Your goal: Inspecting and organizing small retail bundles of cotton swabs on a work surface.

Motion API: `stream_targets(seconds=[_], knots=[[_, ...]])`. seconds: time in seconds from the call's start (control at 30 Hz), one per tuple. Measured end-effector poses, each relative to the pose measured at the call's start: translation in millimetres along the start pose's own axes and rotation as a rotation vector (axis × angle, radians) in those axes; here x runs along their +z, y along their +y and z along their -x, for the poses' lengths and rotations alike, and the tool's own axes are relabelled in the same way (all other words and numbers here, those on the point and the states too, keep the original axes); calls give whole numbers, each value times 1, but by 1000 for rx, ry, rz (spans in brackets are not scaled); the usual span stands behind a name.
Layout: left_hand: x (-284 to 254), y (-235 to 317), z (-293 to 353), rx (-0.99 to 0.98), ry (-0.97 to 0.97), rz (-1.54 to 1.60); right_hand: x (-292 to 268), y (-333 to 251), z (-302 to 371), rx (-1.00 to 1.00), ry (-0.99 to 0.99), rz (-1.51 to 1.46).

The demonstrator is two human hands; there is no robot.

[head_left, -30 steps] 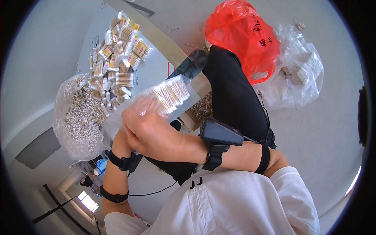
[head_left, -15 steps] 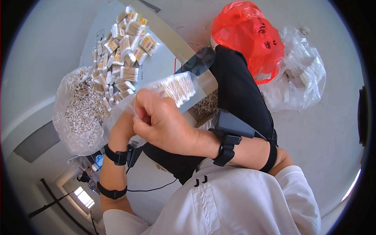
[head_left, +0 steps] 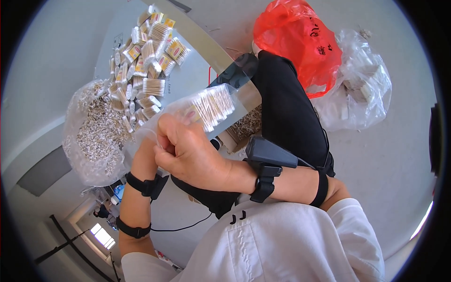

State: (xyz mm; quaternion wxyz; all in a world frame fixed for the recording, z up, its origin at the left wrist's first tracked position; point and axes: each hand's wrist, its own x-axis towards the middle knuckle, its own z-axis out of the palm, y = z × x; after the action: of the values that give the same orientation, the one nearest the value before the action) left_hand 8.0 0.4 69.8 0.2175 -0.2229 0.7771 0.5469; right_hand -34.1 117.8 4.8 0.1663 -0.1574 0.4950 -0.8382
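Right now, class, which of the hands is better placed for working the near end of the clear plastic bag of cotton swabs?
Probably the right hand: its curled fingers seem to pinch the bag at its near end, while the left hand is mostly hidden behind it.

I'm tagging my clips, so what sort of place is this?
Probably a small workshop or packing room, going by the heaped bundles of cotton swabs on the table and the big clear bag of small loose pieces beside them.

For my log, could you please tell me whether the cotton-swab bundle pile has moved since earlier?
No, the pile keeps its place against the table edge.
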Motion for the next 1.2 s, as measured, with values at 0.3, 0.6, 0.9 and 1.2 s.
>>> stream_targets(seconds=[0.3,0.6,0.9,1.2], knots=[[7,-10,-15,50,111,-17,-4,6,5,43,-45,-6],[3,-13,-20,209,82,-530,-7,0,-1,-25,-55,63],[-21,-3,-25,12,-144,-967,-38,-31,-26,242,-228,279],[-19,-22,-44,90,-35,-834,-32,-45,-24,263,-296,427]])
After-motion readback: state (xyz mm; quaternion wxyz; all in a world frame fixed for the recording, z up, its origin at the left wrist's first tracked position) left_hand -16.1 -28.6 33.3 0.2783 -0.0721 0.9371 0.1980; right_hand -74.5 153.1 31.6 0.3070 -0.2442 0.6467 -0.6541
